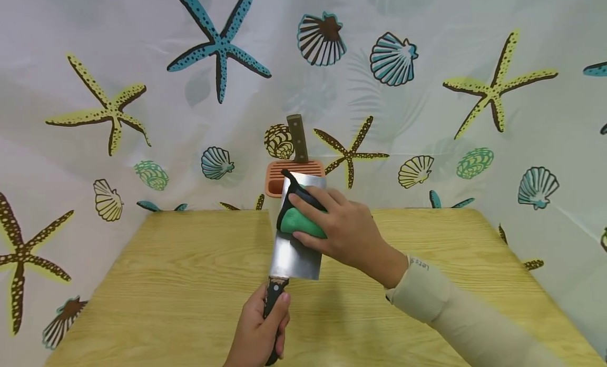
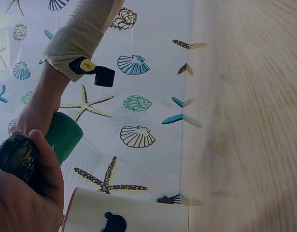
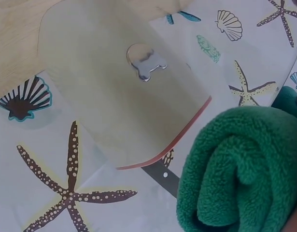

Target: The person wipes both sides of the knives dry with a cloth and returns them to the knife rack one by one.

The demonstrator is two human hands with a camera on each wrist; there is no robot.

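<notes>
A cleaver (image 1: 296,261) with a wide steel blade and a black handle is held upright above the table, blade pointing away. My left hand (image 1: 258,325) grips its handle, thumb along the side. My right hand (image 1: 348,230) holds a folded green cloth (image 1: 301,222) with dark edging against the blade's face. In the right wrist view the thick green cloth (image 3: 240,169) shows its rolled layers. The left wrist view shows the handle's butt end (image 2: 15,154) inside the left fist, with the cloth (image 2: 66,135) beyond it.
Behind the cleaver stands a pale knife block (image 3: 105,87) with an orange slotted top (image 1: 294,169). One brown-handled knife (image 1: 297,138) sits in it. The wood-grain table (image 1: 189,283) meets a hanging sheet (image 1: 142,30) printed with starfish and shells at the back and sides.
</notes>
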